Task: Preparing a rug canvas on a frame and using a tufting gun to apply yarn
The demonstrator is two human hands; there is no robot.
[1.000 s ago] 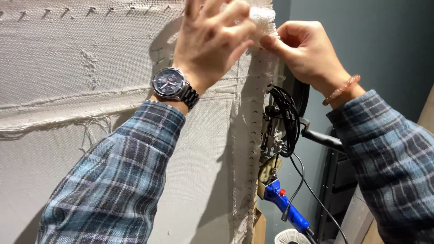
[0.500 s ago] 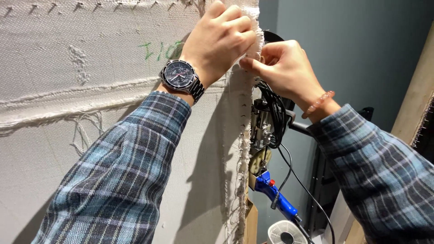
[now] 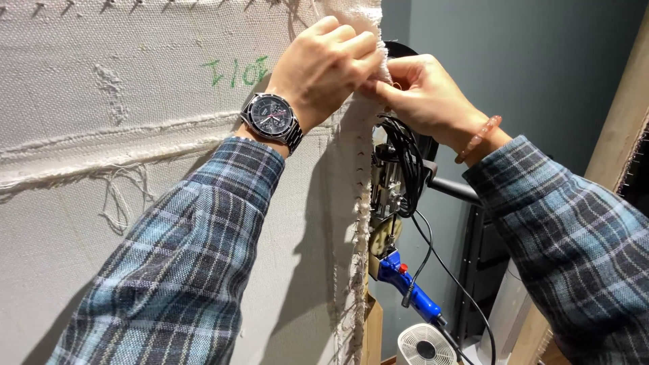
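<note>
— Hands, compared with half a second before?
— Left hand [image 3: 323, 64] and right hand [image 3: 422, 94] still together at the frayed right edge of the white backing cloth [image 3: 135, 223], near the top corner. Placed about the same within the view as half a second before. Green marks [image 3: 236, 71] on the cloth more fully exposed, beside the left wrist.

— Fingers?
— Left fingers [image 3: 351, 44] curled and pressed together over the cloth edge [image 3: 368, 40], gripping it. Right thumb and fingertips [image 3: 378, 88] pinched on the same edge from the other side, touching the left fingertips.

— On the wrists?
— Dark-faced metal wristwatch [image 3: 270, 116] on the left, pink bead bracelet [image 3: 478, 137] on the right. Blue plaid sleeves [image 3: 182, 270] on both arms.

— Anything near the hands?
— Just below the right hand, behind the cloth edge: a metal tool with a blue handle [image 3: 405, 284], hung about with a looped black cable [image 3: 405, 155]. Lower still, a small round white fan [image 3: 426, 346].

— Containers?
— Cannot tell; nothing in view held any contents. Cloth itself stretched upright, fringe of loose threads [image 3: 351, 270] down its right side.
</note>
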